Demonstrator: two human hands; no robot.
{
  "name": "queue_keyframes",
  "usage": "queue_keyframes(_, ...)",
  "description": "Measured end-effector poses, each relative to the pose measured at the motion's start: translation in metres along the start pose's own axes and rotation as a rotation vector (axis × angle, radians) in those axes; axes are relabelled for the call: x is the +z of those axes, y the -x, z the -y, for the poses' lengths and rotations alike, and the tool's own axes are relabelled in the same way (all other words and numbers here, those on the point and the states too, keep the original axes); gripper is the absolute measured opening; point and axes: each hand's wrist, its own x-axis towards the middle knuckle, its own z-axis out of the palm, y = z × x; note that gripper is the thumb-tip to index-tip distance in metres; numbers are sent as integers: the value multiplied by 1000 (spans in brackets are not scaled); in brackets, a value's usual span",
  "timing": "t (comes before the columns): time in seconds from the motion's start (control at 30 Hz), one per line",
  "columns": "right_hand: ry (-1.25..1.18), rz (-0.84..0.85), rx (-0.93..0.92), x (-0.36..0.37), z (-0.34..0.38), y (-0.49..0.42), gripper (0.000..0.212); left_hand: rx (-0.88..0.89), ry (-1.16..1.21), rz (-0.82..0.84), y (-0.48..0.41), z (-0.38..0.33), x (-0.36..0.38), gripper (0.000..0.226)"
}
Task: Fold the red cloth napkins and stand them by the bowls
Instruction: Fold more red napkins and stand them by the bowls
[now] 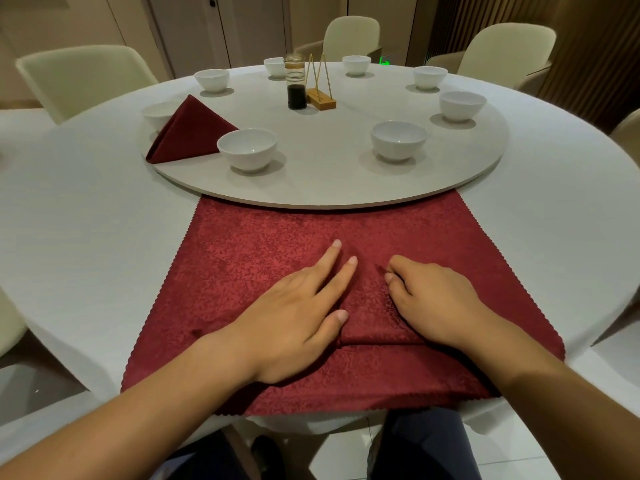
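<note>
Head view: hands on a patterned, zigzag-edged red napkin (242,244), lower centre.
Left hand (298,313) lies flat, fingers straight; right hand (433,299), fingers curled, pinches a raised fold. Upper left, a triangular folded napkin (187,133) stands beside a glossy bowl (247,148).

You could read no word or number anywhere in this view. The small green lit sign (384,60) beside the far chair (351,32) was too blurred to tell its letters or symbol. The glass jar (294,69) carried an orange-brown band, but only colour showed, no letters. The wooden stand (322,98) next to it had a faint mark on its base, too small to read.
</note>
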Motion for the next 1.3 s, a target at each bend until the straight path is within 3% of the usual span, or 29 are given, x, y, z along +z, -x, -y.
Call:
queue_keyframes(0.23,7,16,3,-6,4,5,16,-31,-132,71,-1,-3,11,76)
queue_keyframes(0.33,161,-226,-87,-5,14,24,30,-52,-147,77,-1,-4,12,78)
queue_keyframes(0.4,136,-287,-170,5,30,45,45,-58,-147,93,-2,-5,11,80)
queue_keyframes(0.53,144,-156,-295,44,40,74,61,-55,-145,114,-3,-5,11,78)
queue_keyframes(0.67,148,-78,-298,44,11,84,64,-49,-154,125,-3,-3,12,79)
queue_keyframes(0.97,90,44,-101,15,-54,103,72,-62,-156,128,-3,-2,14,81)
queue_keyframes(1.17,104,150,-47,3,-53,101,89,-68,-171,129,-3,-3,14,82)
queue_keyframes(1.23,109,109,-41,0,-45,98,93,-70,-168,121,-3,-3,13,81)
queue_keyframes(1.3,87,-55,-106,-1,-32,94,82,-75,-152,124,-4,-4,10,79)
